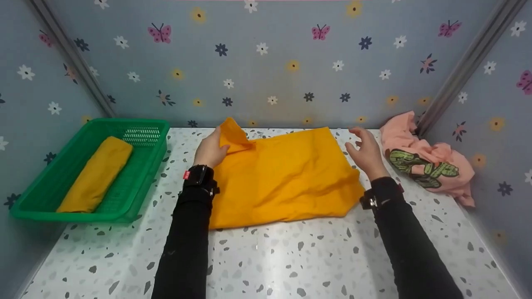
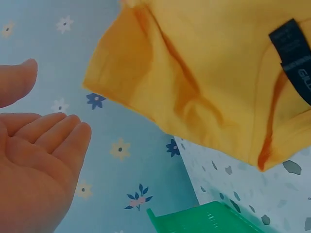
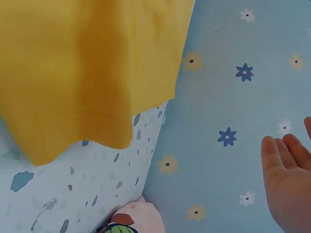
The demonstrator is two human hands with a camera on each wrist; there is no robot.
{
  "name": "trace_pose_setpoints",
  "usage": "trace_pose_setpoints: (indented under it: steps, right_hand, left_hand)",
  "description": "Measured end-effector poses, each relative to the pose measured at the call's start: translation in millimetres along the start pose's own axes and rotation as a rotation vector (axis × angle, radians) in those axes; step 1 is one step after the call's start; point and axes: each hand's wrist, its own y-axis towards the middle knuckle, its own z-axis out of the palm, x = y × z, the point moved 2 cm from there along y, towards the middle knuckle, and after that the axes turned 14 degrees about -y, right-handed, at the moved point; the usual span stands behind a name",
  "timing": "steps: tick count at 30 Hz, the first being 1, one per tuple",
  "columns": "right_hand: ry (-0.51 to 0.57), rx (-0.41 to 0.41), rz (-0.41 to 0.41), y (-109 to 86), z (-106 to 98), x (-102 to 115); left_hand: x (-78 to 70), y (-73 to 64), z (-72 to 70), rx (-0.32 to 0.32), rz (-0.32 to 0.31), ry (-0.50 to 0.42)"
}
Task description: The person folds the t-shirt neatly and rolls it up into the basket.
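Observation:
A yellow garment [image 1: 291,178] lies spread on the speckled table, its upper left corner lifted into a flap. My left hand [image 1: 212,147] is beside that raised flap. In the left wrist view, the left fingers [image 2: 53,141] and thumb are apart with nothing between them, and a black label [image 2: 296,58] shows on the yellow fabric. Off the garment's right edge, my right hand [image 1: 365,150] is held up with loosely bent fingers, holding nothing. The right wrist view has this hand [image 3: 289,179] against the wall, away from the hanging yellow hem.
On the left stands a green basket [image 1: 137,199] with a folded yellow cloth [image 1: 97,174] inside. A crumpled pink cloth [image 1: 449,158] with a green print lies at the right wall. The flower-patterned wall [image 1: 266,74] closes off the back of the table [image 1: 266,265].

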Motion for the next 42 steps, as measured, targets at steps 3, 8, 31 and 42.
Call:
trace_pose_setpoints:
  steps: [3, 8, 31, 42]
  right_hand:
    - [-0.013, 0.036, 0.044, -3.3, 0, -6]
    - [-0.019, 0.074, 0.074, -6.9, 1, -14]
    - [-0.166, 0.332, 0.091, -20.0, 25, -39]
    - [-0.236, 0.448, 0.032, -30.4, 39, -46]
  left_hand:
    - [6.4, -0.6, 1.7, 0.004, -0.023, 0.003]
    - [12.6, -1.3, 5.0, 0.016, -0.074, -0.043]
    - [41.6, -26.3, 29.7, 0.205, -0.141, 0.122]
    - [48.2, -39.3, 39.3, 0.243, -0.154, 0.155]
